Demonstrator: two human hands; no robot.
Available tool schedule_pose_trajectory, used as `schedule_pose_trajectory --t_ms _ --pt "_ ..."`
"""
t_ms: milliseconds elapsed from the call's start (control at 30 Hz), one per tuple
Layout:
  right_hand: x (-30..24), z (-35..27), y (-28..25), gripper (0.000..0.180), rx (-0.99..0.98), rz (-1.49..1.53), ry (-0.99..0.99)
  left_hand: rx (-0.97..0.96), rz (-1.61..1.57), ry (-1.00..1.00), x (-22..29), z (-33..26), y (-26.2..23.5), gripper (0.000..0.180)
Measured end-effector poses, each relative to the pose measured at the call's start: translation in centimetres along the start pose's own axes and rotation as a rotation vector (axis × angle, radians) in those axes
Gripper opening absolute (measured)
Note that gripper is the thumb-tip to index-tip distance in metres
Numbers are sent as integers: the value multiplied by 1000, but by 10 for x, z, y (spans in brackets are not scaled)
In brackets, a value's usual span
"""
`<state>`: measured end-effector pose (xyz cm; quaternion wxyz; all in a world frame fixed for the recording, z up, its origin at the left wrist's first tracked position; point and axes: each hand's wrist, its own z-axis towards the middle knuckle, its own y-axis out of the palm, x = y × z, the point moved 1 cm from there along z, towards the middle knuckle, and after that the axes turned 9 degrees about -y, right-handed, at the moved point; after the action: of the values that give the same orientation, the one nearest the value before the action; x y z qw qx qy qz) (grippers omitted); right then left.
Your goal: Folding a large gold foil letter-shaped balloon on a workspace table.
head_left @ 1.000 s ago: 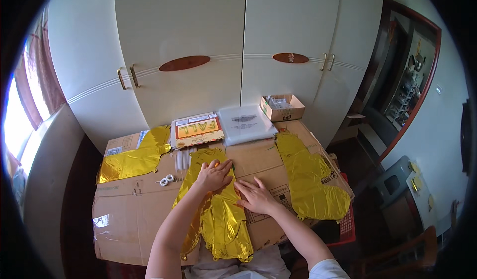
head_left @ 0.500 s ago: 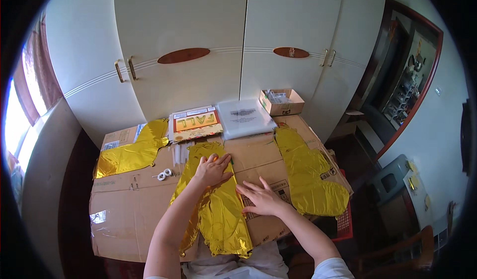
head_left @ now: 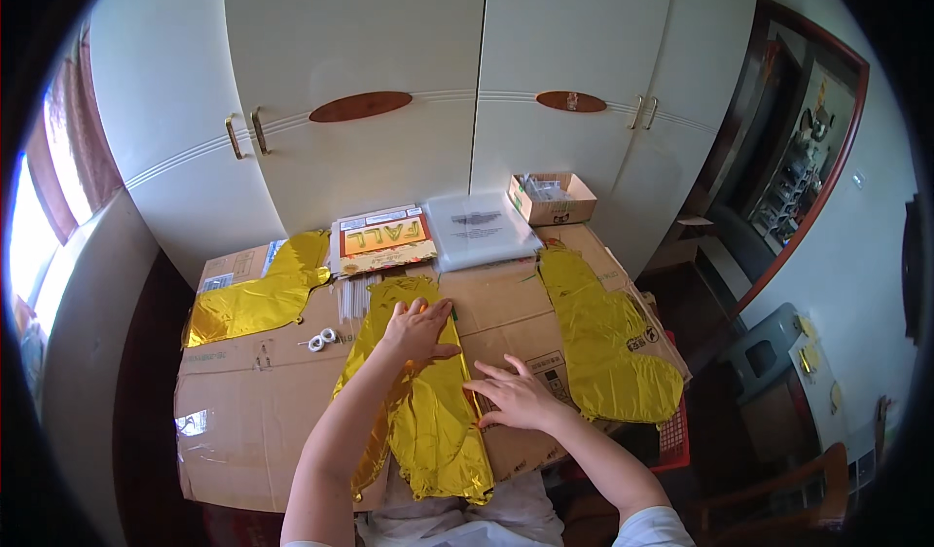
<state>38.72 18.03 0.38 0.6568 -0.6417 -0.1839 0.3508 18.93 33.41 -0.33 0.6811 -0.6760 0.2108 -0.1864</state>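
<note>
Middle gold foil (head_left: 433,440): lies flattened and creased at the middle of the cardboard top (head_left: 253,430), running lengthwise down to the near edge.
Left hand (head_left: 418,331): I see it palm down on the foil's upper part, fingers stretched toward the far right corner, lightly parted, thumb out to the right; it presses flat rather than grasping.
Left forearm: rises from the near edge, slanting up and inward beside the foil.
Right hand (head_left: 518,398): wide, fingers fanned and pointing left, fingertips at the foil's right border; from my view I cannot tell how firmly they touch.
Right forearm: comes in from the near right, angled up and left, wrist over the cardboard.
White rings (head_left: 321,340): two, left of the foil, lying together.
Thin clear sticks (head_left: 354,301): a bundle just left of the foil's top.
Left gold foil (head_left: 268,304): spread at the far left corner.
Right gold foil (head_left: 613,357): spread along the right edge.
Printed packet (head_left: 385,240): at the far edge, left of centre.
Clear plastic sleeves (head_left: 482,240): stacked right beside the packet.
Small carton (head_left: 562,213): at the far right corner, clear packets inside.
</note>
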Motion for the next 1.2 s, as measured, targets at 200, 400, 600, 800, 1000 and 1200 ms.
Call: schedule_pose_trajectory --t_ms 200,400,600,800,1000,1200 --pt "-5 -12 10 52 129 12 -29 -51 67 21 7 3 -14 122" --pt "-16 -22 8 38 114 -77 -111 -170 95 2 15 7 -18 134" --pt "-25 -26 1 32 111 -141 -131 -222 119 -29 22 9 -17 144" --pt "-25 -27 2 34 96 -117 -118 -243 52 -18 19 14 -24 137" --pt "-26 -27 1 34 92 -81 -105 -207 -69 -30 8 24 -20 118" --pt "-23 -27 4 32 79 -131 -113 -117 -192 -39 -5 39 -8 109"
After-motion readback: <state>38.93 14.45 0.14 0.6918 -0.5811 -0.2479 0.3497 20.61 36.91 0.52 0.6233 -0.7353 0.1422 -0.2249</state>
